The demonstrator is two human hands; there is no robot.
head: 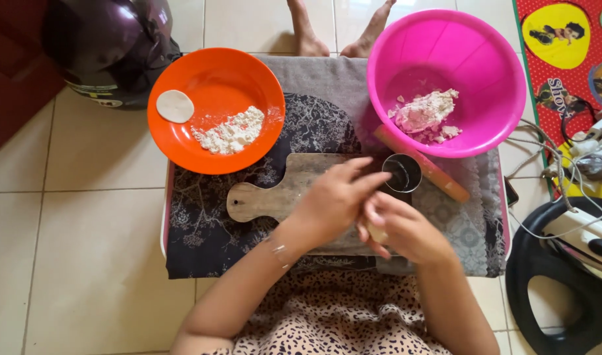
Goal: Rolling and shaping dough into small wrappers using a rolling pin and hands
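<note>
Both hands meet over the wooden board (268, 197), just below the metal cup (403, 173). Left hand (330, 204) lies palm down with fingers loosely curled, its fingertips reaching toward the cup rim; whether it grips anything cannot be told, since the palm hides what is beneath. Right hand (406, 227) is cupped and closed around a small pale piece of dough (378, 233), of which only an edge shows at 9 o'clock of the hand.

Procedure, as a judgement from the layout: the step appears to be shaping a small portion of dough between the palms.
- Keep the portion centred between the palms and press evenly, so that the piece stays round.
- Work above the board, so that crumbs fall on wood and not on the dark patterned cloth (202, 223).
- Keep the wrists clear of the cup and of the rolling pin (439, 177), which lies at 2 o'clock of the hands, resting against the pink basin (485, 46).

Appearance: the dough is off-white and matte. The remaining lump (427, 113) sits in the basin, rough and crumbly. At 10 o'clock, the orange plate (248, 79) holds one flat round disc (175, 106) near its left rim and a loose heap of flour (230, 133) at its centre.
</note>
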